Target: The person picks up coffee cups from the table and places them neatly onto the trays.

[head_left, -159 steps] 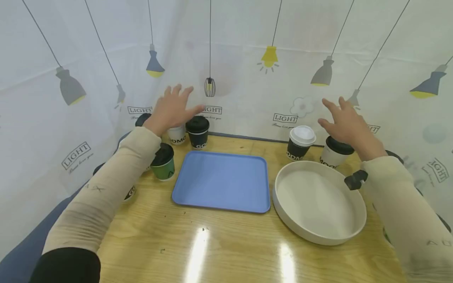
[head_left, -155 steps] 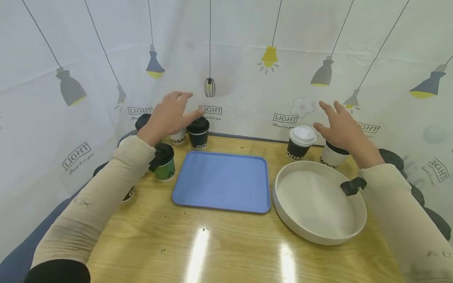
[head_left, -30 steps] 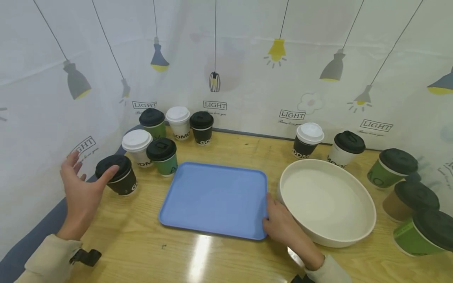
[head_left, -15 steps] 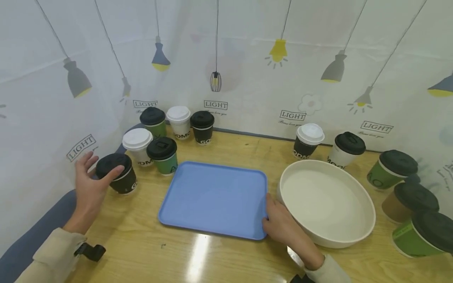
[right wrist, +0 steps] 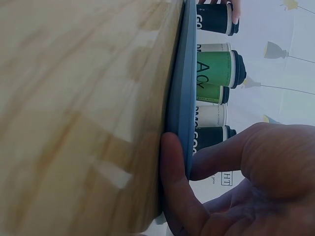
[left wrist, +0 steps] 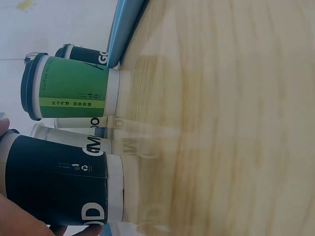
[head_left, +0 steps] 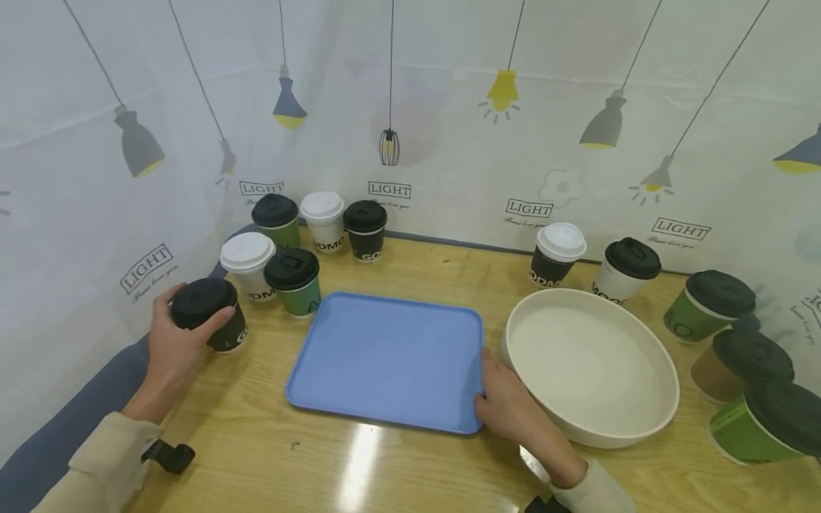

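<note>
At the left, my left hand (head_left: pixel 176 345) grips a black paper coffee cup (head_left: pixel 227 333) with a black lid, thumb on the near side and fingers behind. The cup stands upright on the table; the left wrist view shows its dark sleeve (left wrist: pixel 54 182) close up. My right hand (head_left: pixel 513 402) pinches the right rim of the blue tray (head_left: pixel 391 360), which lies flat on the table. In the right wrist view, a finger and the thumb (right wrist: pixel 174 157) sit on either side of the tray edge (right wrist: pixel 184 83).
Beside the held cup stand a white-lidded cup (head_left: pixel 249 263), a teal cup (head_left: pixel 298 292) and several more behind. A round cream pan (head_left: pixel 590 363) lies right of the tray. Past it are more lidded cups, such as a green one (head_left: pixel 702 313). A printed curtain (head_left: pixel 449 164) hangs behind.
Both hands came down from above the cups at the back. The right took the tray's edge, and the tray now lies nearer me. My left hand moved in and closed round the black cup.
</note>
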Tool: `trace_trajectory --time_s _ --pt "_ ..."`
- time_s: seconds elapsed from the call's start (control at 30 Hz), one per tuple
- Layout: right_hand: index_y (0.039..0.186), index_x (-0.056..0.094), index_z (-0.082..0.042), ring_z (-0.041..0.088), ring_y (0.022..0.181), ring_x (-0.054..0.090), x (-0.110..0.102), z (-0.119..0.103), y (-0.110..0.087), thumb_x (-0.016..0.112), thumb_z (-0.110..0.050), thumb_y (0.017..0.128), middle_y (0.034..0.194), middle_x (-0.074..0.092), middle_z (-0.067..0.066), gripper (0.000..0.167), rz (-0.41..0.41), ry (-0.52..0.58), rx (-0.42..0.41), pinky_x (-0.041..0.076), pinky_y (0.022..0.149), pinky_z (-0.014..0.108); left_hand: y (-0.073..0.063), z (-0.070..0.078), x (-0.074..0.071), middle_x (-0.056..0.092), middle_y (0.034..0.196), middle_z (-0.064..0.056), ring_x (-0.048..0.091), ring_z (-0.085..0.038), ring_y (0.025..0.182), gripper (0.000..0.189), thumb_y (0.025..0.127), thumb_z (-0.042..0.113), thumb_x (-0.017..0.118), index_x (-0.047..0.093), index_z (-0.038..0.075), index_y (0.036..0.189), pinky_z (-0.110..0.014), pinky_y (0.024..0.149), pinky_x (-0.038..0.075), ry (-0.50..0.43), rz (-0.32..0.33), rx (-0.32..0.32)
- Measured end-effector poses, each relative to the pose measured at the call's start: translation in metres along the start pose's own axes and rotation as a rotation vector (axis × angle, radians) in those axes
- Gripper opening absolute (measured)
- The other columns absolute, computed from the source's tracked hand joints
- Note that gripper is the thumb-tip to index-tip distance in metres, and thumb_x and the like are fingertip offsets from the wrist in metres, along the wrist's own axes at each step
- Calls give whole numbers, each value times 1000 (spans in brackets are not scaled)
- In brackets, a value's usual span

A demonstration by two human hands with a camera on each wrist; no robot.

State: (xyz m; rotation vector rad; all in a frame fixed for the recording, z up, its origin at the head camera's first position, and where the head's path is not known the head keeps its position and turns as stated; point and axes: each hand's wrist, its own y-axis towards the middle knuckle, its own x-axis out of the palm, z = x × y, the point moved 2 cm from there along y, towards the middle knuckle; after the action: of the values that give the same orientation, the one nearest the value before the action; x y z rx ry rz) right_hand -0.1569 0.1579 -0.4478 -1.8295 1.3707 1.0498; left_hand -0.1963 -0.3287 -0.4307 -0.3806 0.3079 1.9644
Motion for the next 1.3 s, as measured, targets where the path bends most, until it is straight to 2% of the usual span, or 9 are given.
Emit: trace_trajectory --time_s 0.33,0.5,0.63,0.77,0.87,0.93,1.0,1.13,1.3 --pt "150 24 24 47 124 60 1 1 1 61 2 83 136 54 44 80 3 1 -6 52 102 58 -3 1 1 25 169 -12 30 -35 154 98 92 45 76 13 25 164 -57 126 30 -16 32 -6" --pt "150 23 24 47 126 59 0 1 1 61 2 83 138 53 44 81 -7 0 0 51 104 58 -16 13 5 28 168 -9 33 -29 152 93 93 40 76 17 29 163 -51 126 33 -37 32 8" --pt "152 22 23 47 130 56 0 1 1 60 1 85 141 50 44 80 -24 4 16 50 106 58 -29 27 15 30 166 -11 35 -31 149 91 93 36 76 18 29 163 -52 124 35 -50 -18 53" --pt "153 21 22 47 132 55 -1 1 0 60 0 85 143 49 43 80 -30 8 26 50 107 58 -43 40 30 30 163 -12 36 -30 147 90 93 30 77 20 27 163 -55 122 35 -79 -85 112" --pt "153 21 22 47 132 55 -1 1 0 60 1 86 143 49 43 80 -30 10 26 50 107 58 -52 50 45 36 158 -8 41 -23 138 88 93 24 78 24 22 162 -41 114 44 -91 -136 152" --pt "153 21 22 47 132 55 0 1 1 59 1 86 144 49 43 80 -33 11 25 50 107 58 -55 55 56 37 156 -7 42 -20 136 87 92 22 78 26 19 161 -37 110 44 -102 -172 170" --pt "153 21 22 47 133 54 0 1 2 60 1 86 144 48 43 80 -36 12 27 49 108 58 -56 59 67 37 158 -8 41 -22 138 88 91 23 79 25 17 161 -41 112 44 -108 -214 172" --pt "153 20 23 47 135 52 0 1 3 60 1 86 146 47 43 81 -41 17 28 48 110 58 -55 65 88 32 164 -13 33 -31 149 93 90 26 80 21 20 162 -57 124 32 -154 -310 130" --pt "153 19 22 47 137 51 1 2 2 59 1 87 147 45 43 80 -43 30 28 48 111 58 -46 70 116 34 163 -15 36 -32 150 96 88 35 82 21 22 162 -55 125 33 -122 -360 119"
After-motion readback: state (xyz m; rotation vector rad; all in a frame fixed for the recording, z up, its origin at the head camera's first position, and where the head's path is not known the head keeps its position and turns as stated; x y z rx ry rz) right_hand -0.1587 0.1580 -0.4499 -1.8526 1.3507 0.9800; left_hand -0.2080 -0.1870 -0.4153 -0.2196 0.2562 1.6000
